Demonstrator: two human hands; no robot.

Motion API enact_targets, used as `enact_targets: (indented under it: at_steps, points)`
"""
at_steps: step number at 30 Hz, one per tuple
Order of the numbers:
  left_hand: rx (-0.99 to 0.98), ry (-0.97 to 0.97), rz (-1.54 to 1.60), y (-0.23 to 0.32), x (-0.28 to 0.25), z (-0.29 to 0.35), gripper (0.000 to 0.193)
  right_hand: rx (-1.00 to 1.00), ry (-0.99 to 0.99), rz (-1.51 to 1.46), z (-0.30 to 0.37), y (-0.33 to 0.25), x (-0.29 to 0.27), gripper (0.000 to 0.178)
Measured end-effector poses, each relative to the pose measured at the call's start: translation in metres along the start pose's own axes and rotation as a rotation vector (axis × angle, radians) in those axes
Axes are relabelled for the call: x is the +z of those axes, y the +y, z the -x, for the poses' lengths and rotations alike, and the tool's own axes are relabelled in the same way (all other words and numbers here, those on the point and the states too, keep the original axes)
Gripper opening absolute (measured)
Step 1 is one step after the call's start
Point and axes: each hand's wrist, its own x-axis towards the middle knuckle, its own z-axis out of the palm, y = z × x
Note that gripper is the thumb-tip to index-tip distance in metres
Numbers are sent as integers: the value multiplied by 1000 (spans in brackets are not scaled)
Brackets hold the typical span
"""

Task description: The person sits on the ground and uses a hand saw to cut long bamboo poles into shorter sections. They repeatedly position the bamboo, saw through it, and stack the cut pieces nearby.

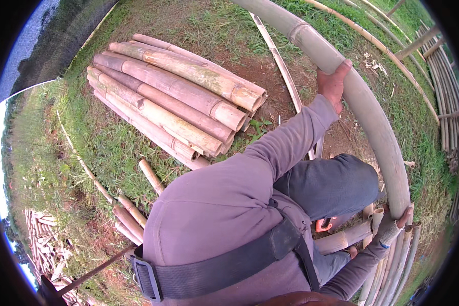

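Curled part-way round a thick, grey-green, ringed bamboo pole (376,130), my left hand (332,85) holds it; my right hand (390,227) clasps its end.

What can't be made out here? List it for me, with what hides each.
All in the head view:
- Fingers of the left hand: mostly behind the pole.
- Far end of that pole: cut off by the top edge.
- Full shape of the orange thing: partly covered by clothing.
- Single pieces in the lower-left heap: too small to count.
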Motion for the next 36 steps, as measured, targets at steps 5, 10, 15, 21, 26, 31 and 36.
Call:
enact_targets:
  at_steps: [5,10,15,21,26,31,36]
  points:
    - [238,18,22,125,-31,-16,60,-114,-253,120,9,-49,116,80]
    - [370,174,-72,215,-97,-33,53,-134,-488,369,32,-62,199,79]
    - [366,256,-186,331,-190,-31,40,-141,-877,522,88,-68,283,74]
    - [444,486,-486,467,-306,-25,75,-641,-920,930,117,-37,300,53]
    - [25,1105,-1710,508,-380,-10,118,-710,-805,872,116,-30,291,42]
    - [-16,1316,-1723,485,-417,-8,126,-795,-782,922,111,-23,290,41]
    - [42,1380,-1764,497,-442,3,113,-818,-582,748,117,-37,281,40]
